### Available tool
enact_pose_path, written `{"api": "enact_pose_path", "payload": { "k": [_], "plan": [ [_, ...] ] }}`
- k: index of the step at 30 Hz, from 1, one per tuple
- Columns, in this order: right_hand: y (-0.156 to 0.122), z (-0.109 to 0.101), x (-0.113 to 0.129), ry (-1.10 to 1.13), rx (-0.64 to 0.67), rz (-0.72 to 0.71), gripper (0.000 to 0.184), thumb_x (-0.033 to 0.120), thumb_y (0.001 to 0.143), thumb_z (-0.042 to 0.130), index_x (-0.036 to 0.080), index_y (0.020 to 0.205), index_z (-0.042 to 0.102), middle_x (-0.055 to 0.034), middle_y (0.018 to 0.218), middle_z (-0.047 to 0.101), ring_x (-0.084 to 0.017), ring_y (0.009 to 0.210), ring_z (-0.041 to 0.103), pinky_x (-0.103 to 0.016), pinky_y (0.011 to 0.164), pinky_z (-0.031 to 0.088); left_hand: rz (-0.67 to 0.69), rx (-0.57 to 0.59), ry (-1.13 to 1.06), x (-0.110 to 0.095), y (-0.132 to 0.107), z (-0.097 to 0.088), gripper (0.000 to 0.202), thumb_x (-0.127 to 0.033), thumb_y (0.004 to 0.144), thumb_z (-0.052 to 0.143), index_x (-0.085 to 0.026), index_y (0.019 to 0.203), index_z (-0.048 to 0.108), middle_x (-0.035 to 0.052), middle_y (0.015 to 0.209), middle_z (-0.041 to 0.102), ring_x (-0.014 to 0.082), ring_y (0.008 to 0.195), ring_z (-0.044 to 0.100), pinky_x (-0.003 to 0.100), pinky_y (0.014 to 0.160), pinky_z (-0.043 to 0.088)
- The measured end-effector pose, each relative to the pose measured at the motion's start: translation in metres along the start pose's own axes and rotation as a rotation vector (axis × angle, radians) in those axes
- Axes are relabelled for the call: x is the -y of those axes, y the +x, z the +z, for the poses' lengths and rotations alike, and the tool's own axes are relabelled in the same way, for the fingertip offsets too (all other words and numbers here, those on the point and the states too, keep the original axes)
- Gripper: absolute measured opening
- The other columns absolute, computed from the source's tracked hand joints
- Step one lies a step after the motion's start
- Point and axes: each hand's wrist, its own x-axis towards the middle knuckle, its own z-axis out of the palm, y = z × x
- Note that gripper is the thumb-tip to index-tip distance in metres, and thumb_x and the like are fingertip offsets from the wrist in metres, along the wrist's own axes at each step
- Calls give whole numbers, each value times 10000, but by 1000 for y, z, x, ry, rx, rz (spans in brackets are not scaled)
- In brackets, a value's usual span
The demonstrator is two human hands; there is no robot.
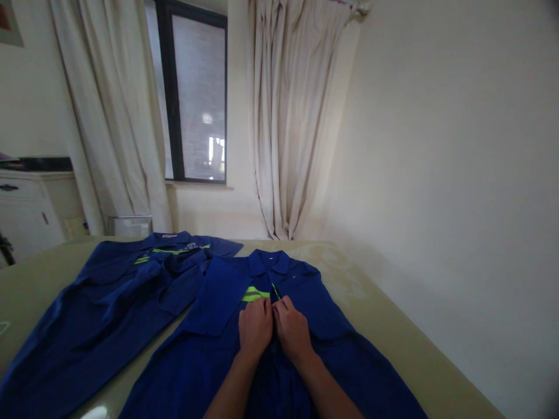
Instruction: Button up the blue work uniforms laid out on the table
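Observation:
A blue work coverall (222, 302) with a collar and a yellow-green reflective strip (255, 294) across the chest lies spread face up in front of me. Both hands meet at its front opening, below the collar. My left hand (255, 326) is closed on the left edge of the opening, just under the strip. Close against it, my right hand (292, 327) pinches the right edge of the front. The fingertips face away from me, so any button or zipper between them is hidden.
A second blue garment (113, 302) with reflective strips lies to the left on the green-beige surface (349, 279). A white wall (458, 174) borders the right side. Behind are curtains (288, 116), a window (198, 99) and a white cabinet (30, 209).

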Motion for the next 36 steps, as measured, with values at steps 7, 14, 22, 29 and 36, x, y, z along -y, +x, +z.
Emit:
{"api": "enact_pose_path", "payload": {
  "k": [7,14,22,29,36],
  "plan": [
    [1,5,-2,20,-22,14,261,294,1094,385,250,1031,635,-9,1075,629,-132,821,682,-216,644,407,13,7,-18,4,4,1,295,-326,1049,409,-221,1067,684,67,1108,761,237,1072,674,328,823,396],
    [-2,1,-2,111,-59,-11,170,277,1043,477,267,1064,645,-7,1082,628,-141,859,675,-218,702,427,15,-6,-33,5,4,1,298,-313,1061,371,-220,1039,654,57,1091,755,227,1057,677,323,808,398],
    [-2,0,-1,161,-93,3,239,268,1050,424,269,1066,662,-13,1076,622,-141,870,681,-222,720,444,22,4,-23,7,6,4,301,-313,1073,352,-238,1086,643,42,1154,743,192,1090,671,298,823,407],
    [-1,0,-3,155,-64,5,239,249,1051,424,256,1010,659,-11,1066,616,-129,840,678,-207,688,430,74,17,39,7,5,5,328,-310,1075,342,-216,1063,656,59,1115,733,227,1098,651,325,842,407],
    [0,0,-3,171,-67,33,240,267,1052,439,258,1012,676,-16,1068,626,-134,868,685,-201,729,443,85,-10,35,9,5,7,285,-276,1055,378,-225,1068,658,56,1148,692,225,1109,623,327,832,415]
  ]
}}
